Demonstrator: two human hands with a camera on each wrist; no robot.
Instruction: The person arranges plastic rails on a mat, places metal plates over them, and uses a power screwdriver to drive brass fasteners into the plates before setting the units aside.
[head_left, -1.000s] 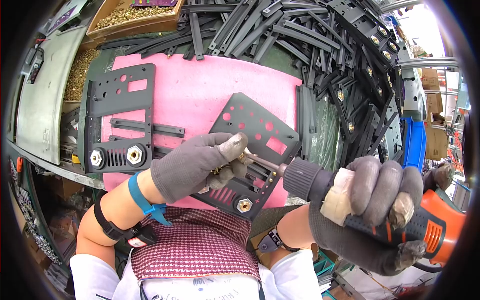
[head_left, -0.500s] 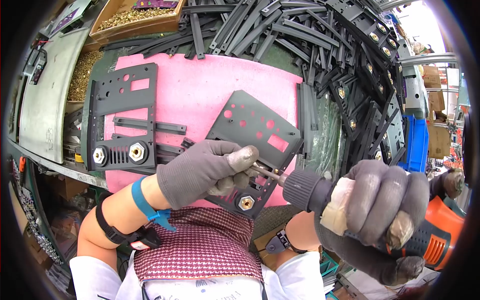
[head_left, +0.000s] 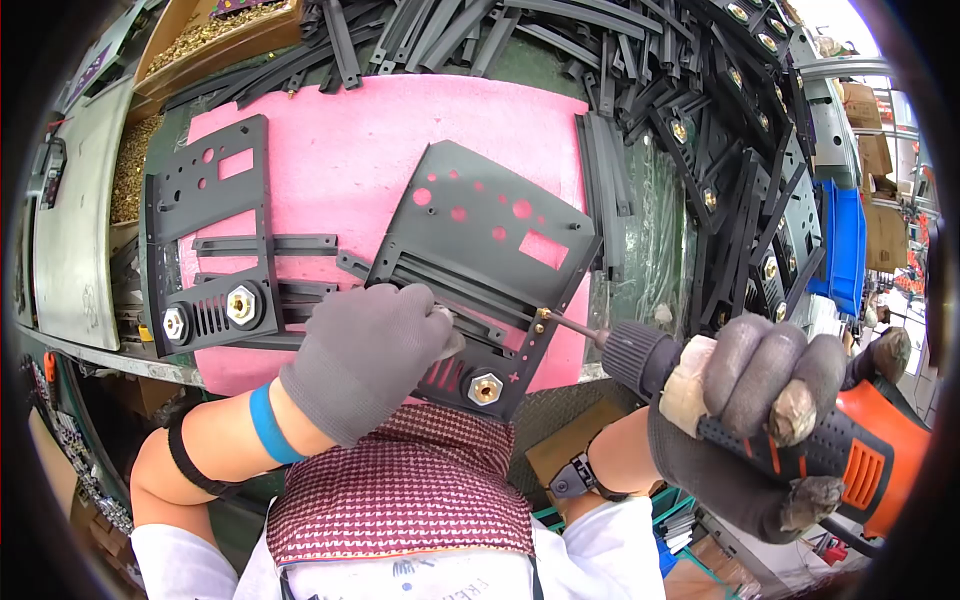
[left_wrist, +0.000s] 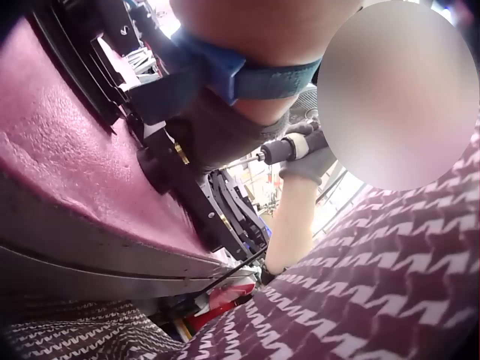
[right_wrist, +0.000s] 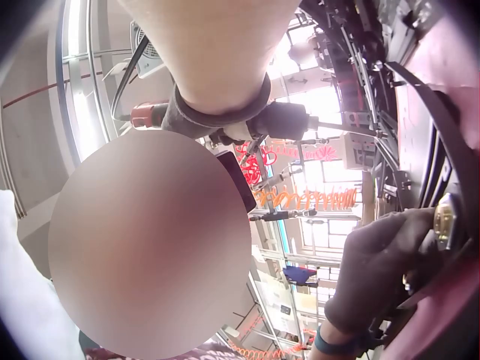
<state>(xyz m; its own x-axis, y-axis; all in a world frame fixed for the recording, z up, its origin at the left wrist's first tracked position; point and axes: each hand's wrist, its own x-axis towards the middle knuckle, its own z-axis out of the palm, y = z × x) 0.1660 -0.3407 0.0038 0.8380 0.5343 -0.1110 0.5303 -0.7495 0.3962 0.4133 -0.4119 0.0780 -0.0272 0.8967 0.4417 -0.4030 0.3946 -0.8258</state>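
Observation:
In the head view my gloved left hand (head_left: 370, 350) lies over the lower left of a black metal panel (head_left: 480, 210), fingers bent and fingertips at the panel's slots. What those fingers hold is hidden. My gloved right hand (head_left: 760, 420) grips an orange and black power drill (head_left: 870, 450). Its thin bit (head_left: 575, 326) points left, with the tip right at a small brass fastener (head_left: 543, 313) on the panel's right edge. A large nut (head_left: 486, 389) sits in the panel's lower corner. Dark strips (head_left: 460, 290) cross the panel's middle.
A second black panel (head_left: 215, 190) with two nuts lies left on the pink mat (head_left: 340, 130). Black metal strips (head_left: 450, 30) pile up behind; finished-looking panels (head_left: 770, 200) stack at right beside a blue bin (head_left: 842, 240). A wooden box (head_left: 165, 70) holds brass parts.
My left hand has left the drill bit's tip and moved left and down onto the panel. The bit, earlier at the left fingertips, is now at the brass fastener on the panel's edge.

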